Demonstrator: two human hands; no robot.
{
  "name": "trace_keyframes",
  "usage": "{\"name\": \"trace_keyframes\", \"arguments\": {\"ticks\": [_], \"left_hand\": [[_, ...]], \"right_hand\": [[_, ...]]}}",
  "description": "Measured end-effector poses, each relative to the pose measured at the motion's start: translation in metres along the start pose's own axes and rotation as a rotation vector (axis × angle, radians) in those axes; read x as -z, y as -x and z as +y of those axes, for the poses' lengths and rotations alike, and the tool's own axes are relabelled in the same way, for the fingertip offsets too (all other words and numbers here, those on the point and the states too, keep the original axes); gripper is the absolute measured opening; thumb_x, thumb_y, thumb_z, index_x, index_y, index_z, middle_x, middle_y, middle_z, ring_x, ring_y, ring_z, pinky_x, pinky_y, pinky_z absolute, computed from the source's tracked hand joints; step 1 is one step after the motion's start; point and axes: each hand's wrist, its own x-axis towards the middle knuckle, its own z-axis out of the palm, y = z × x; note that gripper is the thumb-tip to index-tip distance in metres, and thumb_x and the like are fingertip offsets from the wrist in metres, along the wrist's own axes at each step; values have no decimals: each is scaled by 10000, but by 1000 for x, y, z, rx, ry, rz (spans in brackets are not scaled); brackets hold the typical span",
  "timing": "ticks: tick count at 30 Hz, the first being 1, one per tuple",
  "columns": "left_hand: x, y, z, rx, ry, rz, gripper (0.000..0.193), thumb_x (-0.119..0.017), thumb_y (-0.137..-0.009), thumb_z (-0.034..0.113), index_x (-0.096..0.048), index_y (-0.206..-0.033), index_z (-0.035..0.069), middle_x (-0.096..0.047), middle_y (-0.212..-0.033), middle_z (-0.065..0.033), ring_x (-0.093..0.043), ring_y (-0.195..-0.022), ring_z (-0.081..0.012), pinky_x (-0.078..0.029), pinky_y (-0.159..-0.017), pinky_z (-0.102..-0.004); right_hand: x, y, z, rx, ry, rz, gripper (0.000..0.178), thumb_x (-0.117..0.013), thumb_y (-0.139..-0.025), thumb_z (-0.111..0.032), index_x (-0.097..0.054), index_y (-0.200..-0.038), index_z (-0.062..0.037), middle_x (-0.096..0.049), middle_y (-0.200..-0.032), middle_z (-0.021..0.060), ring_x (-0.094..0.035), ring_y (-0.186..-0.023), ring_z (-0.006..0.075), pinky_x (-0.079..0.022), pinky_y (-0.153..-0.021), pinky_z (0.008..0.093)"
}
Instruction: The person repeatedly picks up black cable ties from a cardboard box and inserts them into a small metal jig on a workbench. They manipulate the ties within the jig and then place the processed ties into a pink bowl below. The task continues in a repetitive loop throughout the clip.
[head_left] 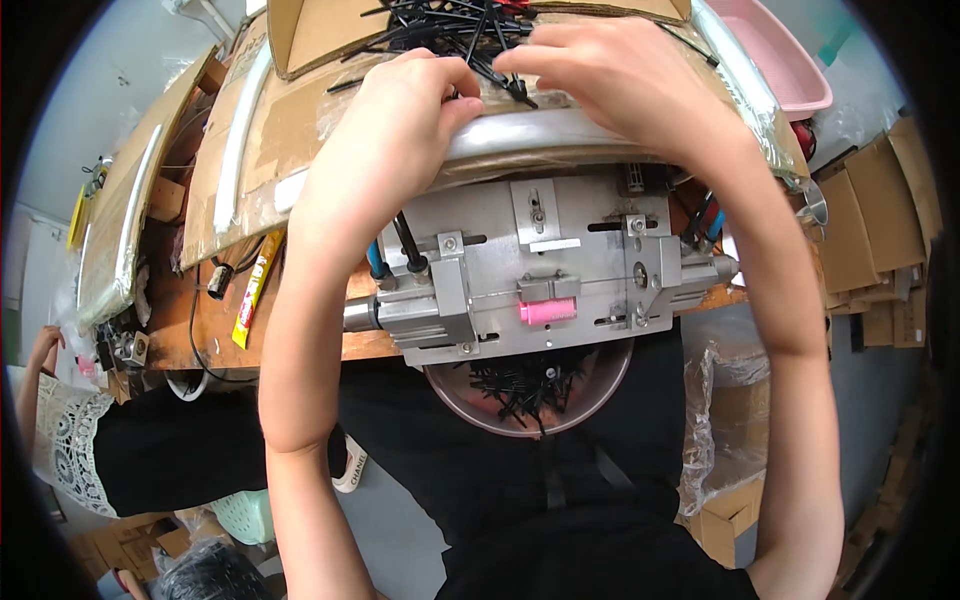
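At the far side, a pile of thin black plastic sticks lies on the cardboard-covered surface. My left hand is beside the pile's near left side. Its fingers are curled in toward the thumb, and a small dark bit shows between them, too little to name. Over the pile's right side is my right hand, its fingers bent and smeared by motion. Below its fingertips lies a black piece with a thicker end. Between my forearms stands a metal fixture with a pink cylinder set in it.
Under the fixture's near edge, a bowl holds more black sticks. A padded roll edges the cardboard surface. A yellow packet and cables lie at the left, a pink tub at the far right. Another person sits at the left.
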Motion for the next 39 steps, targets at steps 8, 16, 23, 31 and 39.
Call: {"name": "trace_keyframes", "arguments": {"ticks": [8, 16, 23, 31, 39], "left_hand": [[20, 25, 10, 107, 204, 133, 414, -690, -773, -28, -666, -1169, 89, -543, -801, -2, -479, -703, -96, -435, -685, -232], [-35, 131, 104, 205, 47, 194, 843, -762, -615, -107, -491, -1404, 23, -570, -902, -78, -519, -815, -214, -473, -750, -346], [-99, 155, 138, 204, -100, -6, 664, -601, -735, -15, -440, -1377, -73, -494, -928, -77, -489, -802, -195, -436, -733, -293], [-99, 148, 140, 191, -65, -30, 676, -592, -740, -26, -413, -1389, -92, -503, -947, -95, -503, -823, -209, -459, -776, -313], [-60, 149, 132, 308, 136, 49, 739, -703, -741, -45, -416, -1422, -31, -542, -1115, -142, -543, -962, -287, -471, -819, -362]], "right_hand": [[-7, -13, 36, 63, -337, -217, 166, -637, -812, -96, -647, -978, -94, -649, -896, 101, -651, -857, 302, -528, -722, 391], [17, 1, 46, -255, -963, 207, 273, -654, -879, -41, -663, -1152, -49, -710, -1006, 85, -680, -807, 130, -556, -595, 215], [49, 48, -2, -339, -999, 705, 336, -559, -980, -247, -598, -1167, 30, -682, -1039, 215, -703, -836, 249, -571, -541, 249], [62, 105, -86, -736, -862, 612, 220, -569, -879, 66, -588, -1097, 56, -659, -988, 177, -620, -779, 153, -500, -639, 244], [1, 129, -196, -737, -668, 280, 606, -724, -693, 137, -549, -1272, 87, -690, -959, 147, -665, -700, 198, -550, -636, 304]]}}
